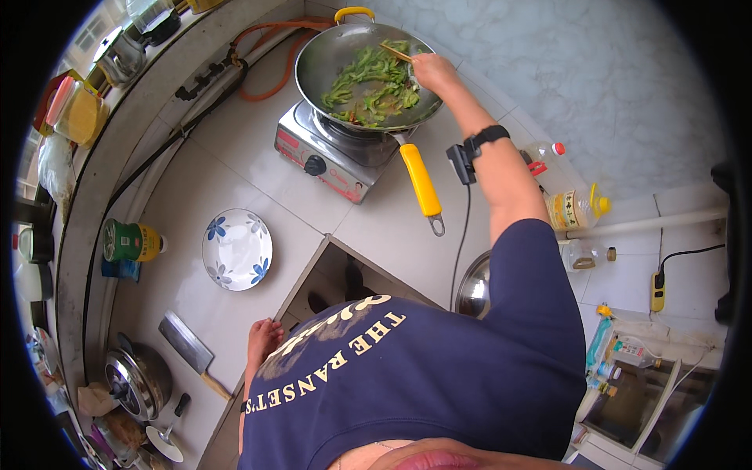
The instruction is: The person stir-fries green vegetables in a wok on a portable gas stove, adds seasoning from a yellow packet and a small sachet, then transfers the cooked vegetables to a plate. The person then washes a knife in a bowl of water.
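My right hand reaches over the far rim of a wide steel wok, closed around wooden chopsticks. Their far ends point left above the food. Chopped green vegetables with a few reddish bits lie spread inside the wok. Its long yellow handle points toward me, and a yellow loop handle is on the far side. Beneath it stands a silver gas stove with a black knob. My left hand hangs by the counter's front edge, fingers loosely curled, seemingly holding nothing.
A flower-patterned plate sits left of the stove. A cleaver, a lidded pot and a turner lie lower left. Right of my arm are an oil bottle and a metal lid. An orange hose runs behind the stove.
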Available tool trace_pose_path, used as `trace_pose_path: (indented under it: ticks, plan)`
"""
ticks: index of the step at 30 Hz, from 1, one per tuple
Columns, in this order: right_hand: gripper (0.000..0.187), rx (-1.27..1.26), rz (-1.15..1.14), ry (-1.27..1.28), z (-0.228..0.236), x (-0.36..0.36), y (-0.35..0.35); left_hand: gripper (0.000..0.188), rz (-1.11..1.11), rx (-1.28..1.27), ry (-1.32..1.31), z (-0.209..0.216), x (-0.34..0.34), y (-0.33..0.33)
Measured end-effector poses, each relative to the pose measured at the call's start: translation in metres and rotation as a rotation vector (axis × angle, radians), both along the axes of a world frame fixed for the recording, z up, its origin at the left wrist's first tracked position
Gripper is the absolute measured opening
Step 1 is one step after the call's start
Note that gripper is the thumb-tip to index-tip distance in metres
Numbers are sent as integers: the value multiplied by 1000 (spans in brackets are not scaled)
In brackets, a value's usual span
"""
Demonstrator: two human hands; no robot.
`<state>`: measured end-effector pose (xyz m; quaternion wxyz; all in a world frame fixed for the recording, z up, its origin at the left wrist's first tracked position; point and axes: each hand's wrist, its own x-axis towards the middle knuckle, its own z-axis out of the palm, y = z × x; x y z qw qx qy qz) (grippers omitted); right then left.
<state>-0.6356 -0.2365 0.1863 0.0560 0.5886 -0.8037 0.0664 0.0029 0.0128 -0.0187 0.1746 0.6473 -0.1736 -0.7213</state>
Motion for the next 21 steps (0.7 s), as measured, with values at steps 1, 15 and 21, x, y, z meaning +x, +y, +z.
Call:
trace_pose_path:
  ticks: [1,15,21]
  plan:
    - [25,62,27,26,-4,5,-3,23,-22,2,-10,-1,1,0]
    - [20,389,117,195,83,2,68,21,25,-5,-21,-13,8,6]
    - [22,97,167,-64,54,-2,45,20,63,-17,-5,-3,4,-1]
